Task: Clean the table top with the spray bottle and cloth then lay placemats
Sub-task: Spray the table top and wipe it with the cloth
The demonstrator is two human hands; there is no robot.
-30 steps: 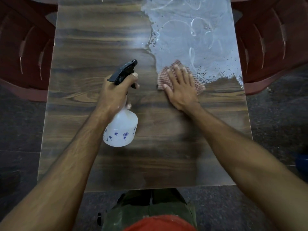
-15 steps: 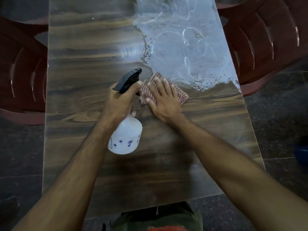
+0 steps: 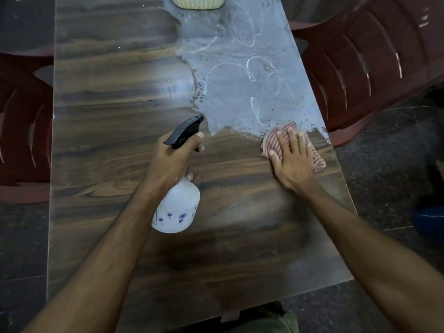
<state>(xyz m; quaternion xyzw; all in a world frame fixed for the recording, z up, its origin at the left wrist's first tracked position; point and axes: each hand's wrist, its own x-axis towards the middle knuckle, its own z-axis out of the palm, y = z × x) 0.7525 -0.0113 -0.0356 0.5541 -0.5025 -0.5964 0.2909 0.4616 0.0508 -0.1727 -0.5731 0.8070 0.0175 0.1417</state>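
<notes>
Head view. Left hand (image 3: 171, 162): fingers curled round the neck of the spray bottle (image 3: 177, 207), forefinger across the front of the black plastic trigger head (image 3: 185, 133), nozzle pointing away and to the right. Bottle: translucent white plastic, rounded body, printed with small blue-purple flower motifs; a boxed mark at its left edge, not legible. Whether its base touches the table cannot be told. Right hand (image 3: 292, 162): flat, fingers straight and spread, pressing down on the cloth (image 3: 274, 144). Cloth: folded, woven, red-and-white check, near the right edge of the table (image 3: 108, 116). Table: rectangular, dark wood-grain top, glossy. Film (image 3: 240, 92): pale, wet, with ring-shaped streaks and droplets, far right portion, bordering the cloth. Basket (image 3: 198, 2): cream, ribbed, far edge, cropped. Chairs (image 3: 374, 63): maroon moulded plastic, slotted backs, both sides.
</notes>
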